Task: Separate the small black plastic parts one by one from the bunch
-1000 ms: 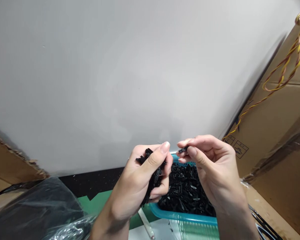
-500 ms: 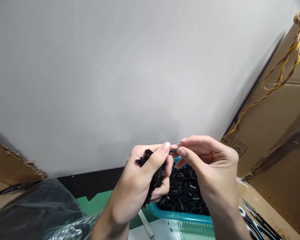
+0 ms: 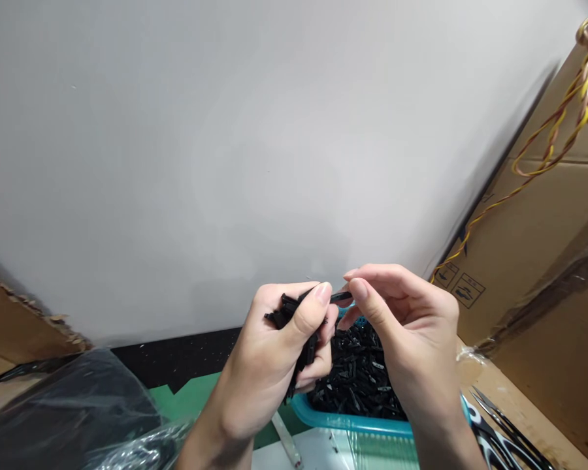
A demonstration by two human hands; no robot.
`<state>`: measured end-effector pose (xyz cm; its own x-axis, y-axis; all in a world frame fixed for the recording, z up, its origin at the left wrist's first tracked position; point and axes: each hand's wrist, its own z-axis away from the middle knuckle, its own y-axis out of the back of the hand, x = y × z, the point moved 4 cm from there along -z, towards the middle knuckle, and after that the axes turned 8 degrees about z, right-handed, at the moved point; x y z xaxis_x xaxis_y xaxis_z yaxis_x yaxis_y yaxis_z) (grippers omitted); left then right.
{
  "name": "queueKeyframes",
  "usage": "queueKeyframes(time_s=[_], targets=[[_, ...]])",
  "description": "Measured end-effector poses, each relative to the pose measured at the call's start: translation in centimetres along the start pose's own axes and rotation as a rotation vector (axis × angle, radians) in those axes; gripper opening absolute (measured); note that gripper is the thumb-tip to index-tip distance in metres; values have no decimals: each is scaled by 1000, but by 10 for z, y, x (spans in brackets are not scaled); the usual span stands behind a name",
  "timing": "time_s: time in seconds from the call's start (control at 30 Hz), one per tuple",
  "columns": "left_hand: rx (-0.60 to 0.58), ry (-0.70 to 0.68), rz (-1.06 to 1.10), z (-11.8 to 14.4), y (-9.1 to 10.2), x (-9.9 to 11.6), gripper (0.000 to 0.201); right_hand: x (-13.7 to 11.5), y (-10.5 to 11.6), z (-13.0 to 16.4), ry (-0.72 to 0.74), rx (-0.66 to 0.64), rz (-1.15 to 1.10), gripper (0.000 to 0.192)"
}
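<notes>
My left hand is closed round a bunch of small black plastic pieces, whose ends stick out beside the thumb and below the fingers. One slim black piece juts from between its thumb and forefinger. The far end of that piece lies between the thumb and fingertips of my right hand, so both hands pinch it. Right below them stands a blue plastic basket heaped with many similar black pieces. My right forearm covers part of its right side.
Scissors and tweezers lie at the lower right on cardboard. A white pen-like stick is in front of the basket. Clear plastic bags lie at left. A cardboard box and twisted yellow-brown wire flank the right.
My right hand has shifted slightly left, its thumb tip now pressed on the slim piece. More of that piece shows between the hands, and it tilts upward to the right.
</notes>
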<state>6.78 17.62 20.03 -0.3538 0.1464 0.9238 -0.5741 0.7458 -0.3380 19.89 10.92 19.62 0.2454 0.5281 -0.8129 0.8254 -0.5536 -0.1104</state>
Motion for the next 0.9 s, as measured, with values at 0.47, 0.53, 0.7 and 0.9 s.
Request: queueKeyframes(time_s=[0.47, 0.53, 0.7, 0.9], targets=[[-1, 38, 34, 3, 5, -1, 56, 2, 3, -4, -50, -225, -46, 8], [-9, 40, 39, 2, 7, -2, 56, 3, 4, -5, -65, -223, -60, 4], [0, 37, 71, 4, 12, -3, 55, 4, 11, -2, -58, -232, -42, 21], [-16, 21, 141, 6, 13, 2, 62, -5, 19, 7, -29, -507, -40, 35]])
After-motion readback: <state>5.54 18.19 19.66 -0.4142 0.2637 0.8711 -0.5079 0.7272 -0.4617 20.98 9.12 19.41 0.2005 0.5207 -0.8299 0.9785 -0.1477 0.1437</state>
